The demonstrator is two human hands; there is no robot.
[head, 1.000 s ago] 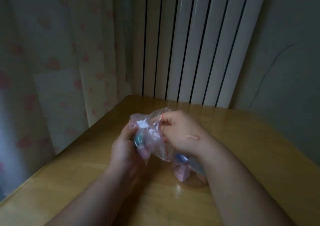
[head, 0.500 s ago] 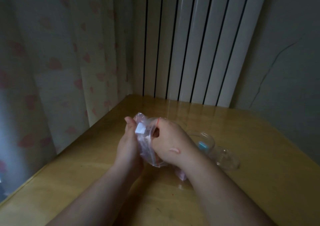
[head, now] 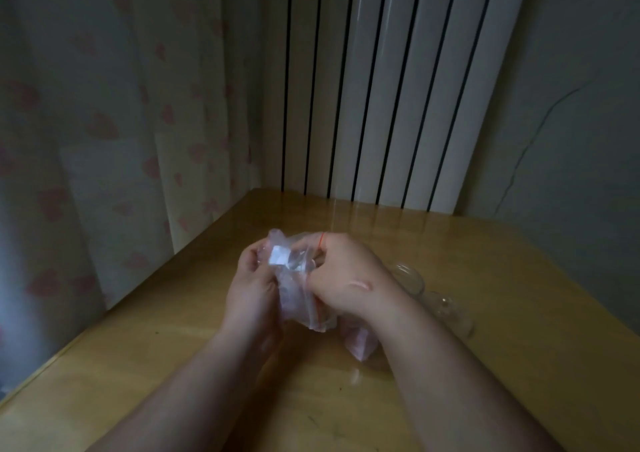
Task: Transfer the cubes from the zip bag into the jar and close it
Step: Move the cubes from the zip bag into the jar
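**Zip bag** (head: 294, 288): clear plastic with a red zip strip, crumpled, held above the middle of the worktop (head: 519, 271) between both hands. A white cube (head: 280, 255) shows through its upper part.

**Left grip** (head: 252, 285): fingers curled round the bag's left side, thumb against the plastic.

**Right grip** (head: 346, 278): fingers folded closed on the bag's right side at the zip strip.

**Jar** (head: 410, 276): clear, standing on the worktop just beyond the right wrist and largely hidden by it. Contents cannot be told.

**Clear round piece** (head: 450, 313): on the worktop just beside the jar, toward the right edge.

**Pink shape** (head: 360, 342): below the right wrist, low over the worktop; whether it is bag or cube cannot be told.

**Surroundings**: heart-print curtain (head: 104, 139) along the left edge, white ribbed panel (head: 381, 87) at the far edge.
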